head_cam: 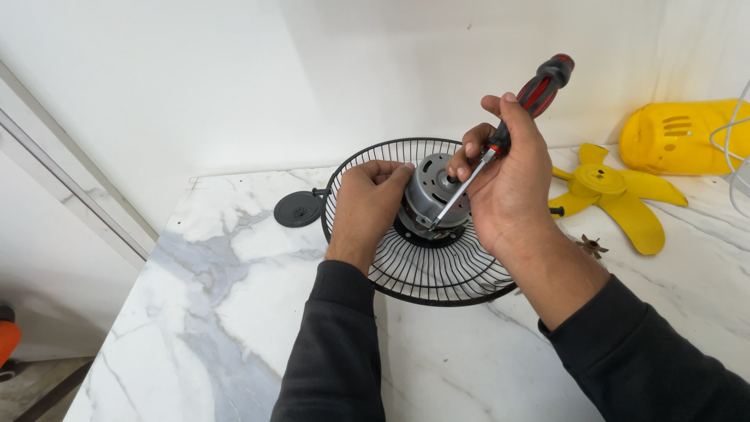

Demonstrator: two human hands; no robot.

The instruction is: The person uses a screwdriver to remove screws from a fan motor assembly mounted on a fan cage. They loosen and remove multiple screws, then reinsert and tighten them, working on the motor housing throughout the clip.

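The black wire fan guard (pixel 426 270) lies on the white marble tabletop (pixel 195 312), tilted a little toward the wall, and the grey motor (pixel 432 190) sits at its centre. The left hand (pixel 366 205) rests on the left side of the guard, with its fingers (pixel 391 170) curled against the motor, probably to keep it from turning. The right hand (pixel 508 176) is clenched around the red and black screwdriver (pixel 504 133), just right of the motor. The shaft slants down so that the tip meets the base of the motor, where it joins the guard. Just left of the guard lies a round black cap (pixel 298 209). To the right of the guard are the yellow fan blade (pixel 613 195), a small brown part (pixel 592 247), and, further back, a yellow housing (pixel 683 137).
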